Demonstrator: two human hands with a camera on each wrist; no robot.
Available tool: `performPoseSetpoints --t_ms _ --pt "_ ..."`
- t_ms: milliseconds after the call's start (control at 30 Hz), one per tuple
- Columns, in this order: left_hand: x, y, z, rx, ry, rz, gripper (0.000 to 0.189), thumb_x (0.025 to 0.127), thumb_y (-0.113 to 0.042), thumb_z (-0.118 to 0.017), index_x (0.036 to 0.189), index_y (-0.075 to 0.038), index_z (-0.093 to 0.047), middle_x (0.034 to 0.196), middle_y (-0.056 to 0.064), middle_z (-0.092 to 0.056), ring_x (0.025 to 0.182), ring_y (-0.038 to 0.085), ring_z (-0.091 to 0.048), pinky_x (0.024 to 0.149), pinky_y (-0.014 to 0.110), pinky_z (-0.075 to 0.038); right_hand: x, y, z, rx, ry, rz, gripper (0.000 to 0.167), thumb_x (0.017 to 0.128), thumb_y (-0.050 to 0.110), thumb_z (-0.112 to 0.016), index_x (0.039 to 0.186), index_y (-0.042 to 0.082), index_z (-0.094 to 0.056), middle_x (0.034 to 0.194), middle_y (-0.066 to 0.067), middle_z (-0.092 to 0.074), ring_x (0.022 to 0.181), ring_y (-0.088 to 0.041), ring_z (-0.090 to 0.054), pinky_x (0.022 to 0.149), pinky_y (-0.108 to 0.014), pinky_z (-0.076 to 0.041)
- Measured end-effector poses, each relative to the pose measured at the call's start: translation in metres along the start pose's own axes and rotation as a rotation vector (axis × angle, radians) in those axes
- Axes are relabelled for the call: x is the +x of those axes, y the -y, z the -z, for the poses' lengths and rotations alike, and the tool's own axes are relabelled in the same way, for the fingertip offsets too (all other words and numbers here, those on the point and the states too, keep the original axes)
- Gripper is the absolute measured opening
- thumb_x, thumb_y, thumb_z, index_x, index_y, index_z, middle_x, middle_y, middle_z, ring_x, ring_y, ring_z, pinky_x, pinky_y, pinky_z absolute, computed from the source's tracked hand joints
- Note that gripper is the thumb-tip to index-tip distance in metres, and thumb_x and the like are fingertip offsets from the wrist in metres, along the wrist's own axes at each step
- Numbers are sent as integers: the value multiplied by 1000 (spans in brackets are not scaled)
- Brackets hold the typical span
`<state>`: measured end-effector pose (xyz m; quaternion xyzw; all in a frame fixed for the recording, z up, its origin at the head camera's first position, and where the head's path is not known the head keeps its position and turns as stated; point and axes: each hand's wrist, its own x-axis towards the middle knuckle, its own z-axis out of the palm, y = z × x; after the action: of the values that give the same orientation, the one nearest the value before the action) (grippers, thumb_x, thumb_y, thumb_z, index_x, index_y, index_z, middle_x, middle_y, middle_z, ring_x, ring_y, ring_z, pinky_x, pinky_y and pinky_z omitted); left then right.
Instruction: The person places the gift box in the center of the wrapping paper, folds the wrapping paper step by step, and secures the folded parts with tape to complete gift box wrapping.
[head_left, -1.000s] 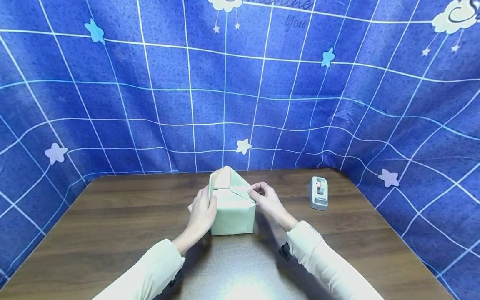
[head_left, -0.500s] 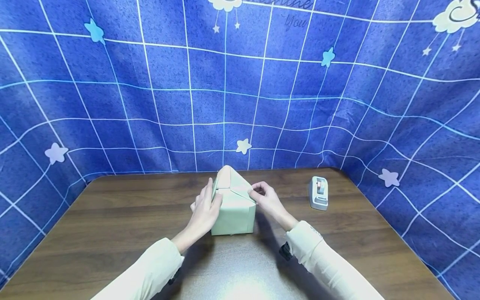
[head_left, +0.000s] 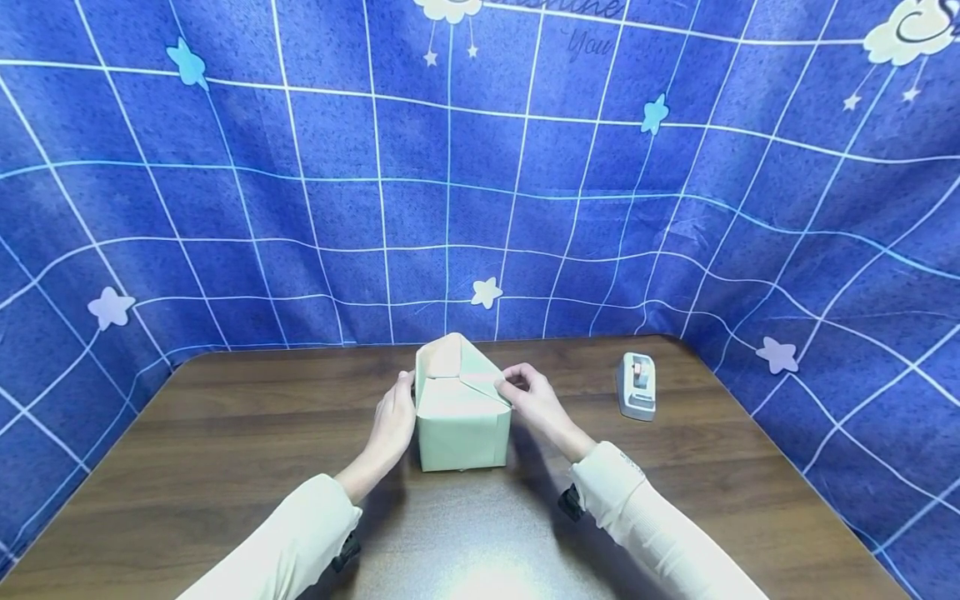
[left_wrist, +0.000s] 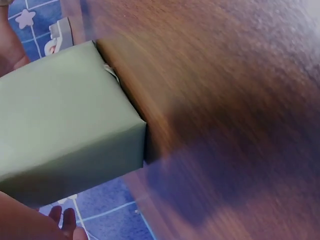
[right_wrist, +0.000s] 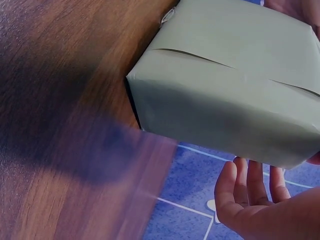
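Note:
A box wrapped in pale green paper [head_left: 462, 437] stands on the table, its triangular paper fold [head_left: 478, 371] lying over the top from the right. At the fold's lower right corner, the thumb and forefinger of my right hand [head_left: 534, 404] pinch the paper. My left hand [head_left: 393, 421] lies along the left side of the box, fingers extended and partly hidden behind it. A paper flap stands up along that left edge. In the right wrist view the other right fingers [right_wrist: 255, 185] are loosely bent beside the box.
A white and grey tape dispenser [head_left: 637, 387] stands on the wooden table [head_left: 262, 400], right of the box. Behind the table hangs a blue curtain [head_left: 337, 208] with a white grid and stars.
My left hand slid inward over the left flap, then moved back out to the left side of the box; the flap shows upright again. The right hand has kept its place.

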<state>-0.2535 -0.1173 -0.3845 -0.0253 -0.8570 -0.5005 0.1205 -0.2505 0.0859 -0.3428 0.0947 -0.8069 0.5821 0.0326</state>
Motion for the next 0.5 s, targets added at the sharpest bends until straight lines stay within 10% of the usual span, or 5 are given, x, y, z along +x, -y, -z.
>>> performPoseSetpoints --t_ms 500 --pt "8 6 1 -176 156 69 41 98 -35 -38 129 -10 -46 126 11 -52 117 25 -47 101 42 -35 20 -33 -2 13 -1 17 22 85 8 -56 101 -7 -55 94 -16 -60 80 -10 -54 66 -20 -44"
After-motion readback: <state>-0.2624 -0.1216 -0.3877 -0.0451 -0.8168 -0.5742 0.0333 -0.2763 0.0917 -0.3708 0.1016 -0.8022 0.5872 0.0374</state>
